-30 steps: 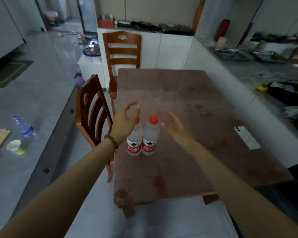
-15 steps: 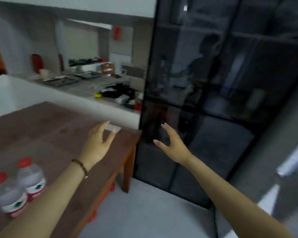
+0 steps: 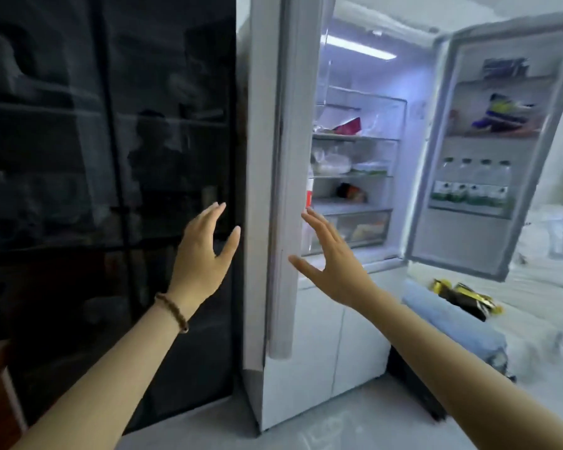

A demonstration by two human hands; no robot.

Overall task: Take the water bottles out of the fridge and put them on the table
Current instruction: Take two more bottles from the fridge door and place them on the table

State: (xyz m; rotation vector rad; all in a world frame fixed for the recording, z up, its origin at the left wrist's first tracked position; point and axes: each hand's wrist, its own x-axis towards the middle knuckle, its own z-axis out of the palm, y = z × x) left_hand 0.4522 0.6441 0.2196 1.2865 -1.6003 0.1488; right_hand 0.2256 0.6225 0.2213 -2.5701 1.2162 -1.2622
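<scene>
The white fridge (image 3: 319,336) stands in front of me with its right door (image 3: 459,248) swung wide open. A row of several water bottles (image 3: 472,185) with green labels stands in a shelf of that door. Part of another bottle with a red label (image 3: 308,198) shows at the left edge of the lit interior. My left hand (image 3: 203,251) is raised, fingers apart, empty, in front of a dark glass cabinet. My right hand (image 3: 330,264) is also open and empty, held up before the fridge's closed left door (image 3: 283,190). The table is out of view.
A tall dark glass cabinet (image 3: 104,190) fills the left side. Food packs sit on the fridge shelves (image 3: 351,170). To the right, a blue bundle (image 3: 449,323) with a yellow-black packet (image 3: 465,297) lies low beside the fridge. Grey floor (image 3: 338,427) lies below.
My view has swung right from the table with two bottles, past the dark cabinet, to the open fridge. Both hands stay open and empty.
</scene>
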